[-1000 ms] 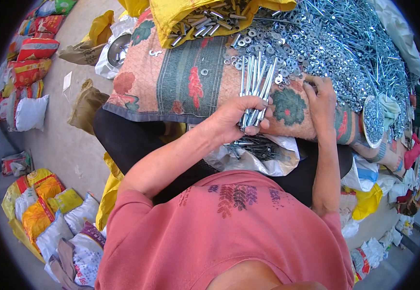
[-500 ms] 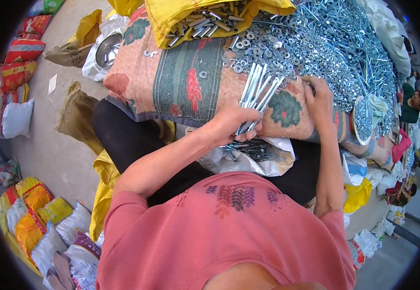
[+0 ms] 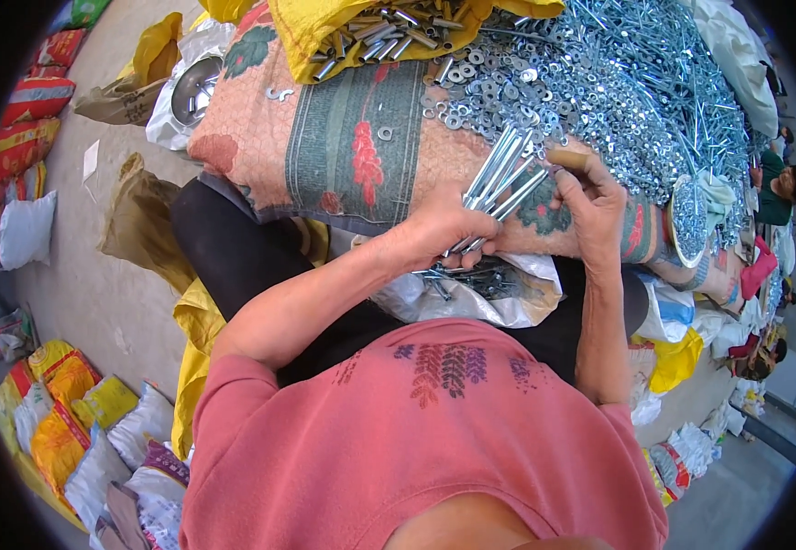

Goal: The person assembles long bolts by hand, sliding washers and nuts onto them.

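My left hand (image 3: 450, 223) is closed around a bundle of long silvery bolts (image 3: 499, 179), their free ends fanning up and to the right. Just right of those ends is my right hand (image 3: 592, 200), thumb and index finger pinched together; what they hold, if anything, is too small to name. A brownish cover shows on one of its fingers. Beyond both hands, loose washers (image 3: 519, 90) and small nuts lie on a patterned pink and green padded cloth (image 3: 352, 156). Below the left hand, a white sack (image 3: 517, 307) in my lap holds more dark metal bolts.
A yellow sack (image 3: 301, 46) with short metal tubes (image 3: 389, 37) lies at the far side. Long bolts (image 3: 691, 101) heap up at far right, near a round container (image 3: 688, 220) of small parts. A metal bowl (image 3: 194, 90) stands left; filled sacks (image 3: 86, 440) line the floor.
My right hand has lifted off the cloth's edge by the washers, turned and come nearer the bolts, its fingers now pinched. The left hand's bundle has shifted slightly right.
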Motion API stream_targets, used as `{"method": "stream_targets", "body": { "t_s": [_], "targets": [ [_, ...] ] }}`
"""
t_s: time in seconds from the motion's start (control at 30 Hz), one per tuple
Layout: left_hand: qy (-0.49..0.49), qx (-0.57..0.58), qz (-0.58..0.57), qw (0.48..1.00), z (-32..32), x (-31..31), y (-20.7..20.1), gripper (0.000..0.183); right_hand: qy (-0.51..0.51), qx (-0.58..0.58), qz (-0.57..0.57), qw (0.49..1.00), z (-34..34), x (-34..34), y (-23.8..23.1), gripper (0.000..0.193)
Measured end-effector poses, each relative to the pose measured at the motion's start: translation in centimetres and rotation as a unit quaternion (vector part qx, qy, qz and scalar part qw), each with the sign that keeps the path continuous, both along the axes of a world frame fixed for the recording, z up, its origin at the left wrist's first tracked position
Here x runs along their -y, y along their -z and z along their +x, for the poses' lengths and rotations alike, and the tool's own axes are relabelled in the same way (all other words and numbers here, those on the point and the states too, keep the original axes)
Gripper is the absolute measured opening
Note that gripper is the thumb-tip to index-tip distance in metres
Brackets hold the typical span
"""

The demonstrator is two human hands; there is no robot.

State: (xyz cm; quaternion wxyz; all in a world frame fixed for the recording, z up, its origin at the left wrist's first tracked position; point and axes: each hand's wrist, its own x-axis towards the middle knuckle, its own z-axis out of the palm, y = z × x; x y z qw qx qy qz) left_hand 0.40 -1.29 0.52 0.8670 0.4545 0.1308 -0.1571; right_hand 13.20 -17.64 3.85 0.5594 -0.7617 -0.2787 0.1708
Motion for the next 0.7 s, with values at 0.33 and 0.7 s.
{"method": "stream_targets", "body": {
  "t_s": [0.33,0.7],
  "targets": [
    [0.016,-0.022,-0.007,1.0,-0.2,-0.6,-0.3,0.017,0.035,0.018,0.041,0.998,0.0,-0.2,0.7,0.021],
    [-0.007,-0.068,-0.159,0.985,-0.4,-1.2,-0.5,0.029,0.02,0.126,0.094,0.987,-2.0,-1.1,1.5,0.023]
  ]
}}
